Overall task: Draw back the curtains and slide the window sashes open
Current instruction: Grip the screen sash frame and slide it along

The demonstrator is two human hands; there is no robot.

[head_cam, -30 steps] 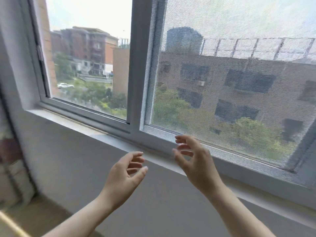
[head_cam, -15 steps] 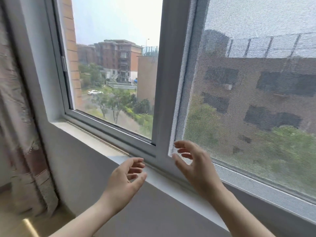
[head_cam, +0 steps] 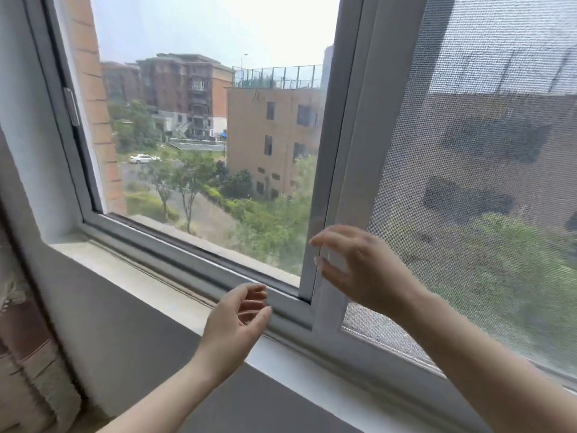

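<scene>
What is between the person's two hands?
In the head view, the grey upright sash frame and the lower rail's corner stand between the left hand and right hand.

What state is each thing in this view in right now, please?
Curtain: drawn back at the left edge.
Window: left half looks open, view unscreened.
Screen: covers the right half.
Left hand: open, empty, by the lower frame.
Right hand: open, empty, at the sash edge.

The curtain [head_cam: 28, 364] is cut off at the left edge; right hand [head_cam: 365, 270] blurred.
</scene>
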